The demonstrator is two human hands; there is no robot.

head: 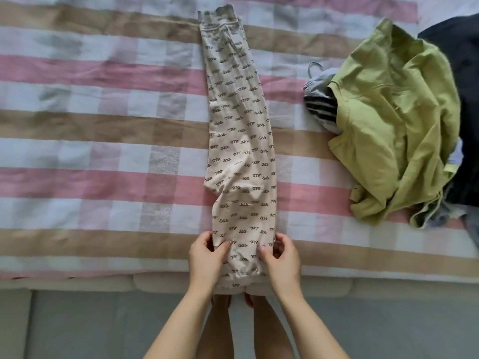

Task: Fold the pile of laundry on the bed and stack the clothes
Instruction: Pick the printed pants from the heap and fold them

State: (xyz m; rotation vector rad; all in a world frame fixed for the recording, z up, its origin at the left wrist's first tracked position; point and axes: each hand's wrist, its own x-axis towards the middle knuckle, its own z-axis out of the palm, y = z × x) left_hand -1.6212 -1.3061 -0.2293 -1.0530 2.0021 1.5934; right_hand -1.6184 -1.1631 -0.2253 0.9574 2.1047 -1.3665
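Checked in pink, tan and pale blue, the bed (103,130) fills our view, its near edge running above a grey floor (77,327). We see cream trousers (241,141) printed with dark squiggles, folded leg over leg and stretched from the near edge toward the far edge, the cuffs hanging just over the near edge. The left hand (206,257) pinches the trousers' left side near the cuffs, thumb on top, fingers tucked under. The right hand (281,257) does the same on the right side, so each grip is closed on cloth.

At the bed's right edge lies the pile (414,164). A green garment (383,107) is on top, a striped garment (321,107) pokes from beneath it, and a dark garment (464,73) is cut off by the frame. We cannot tell what else lies underneath.
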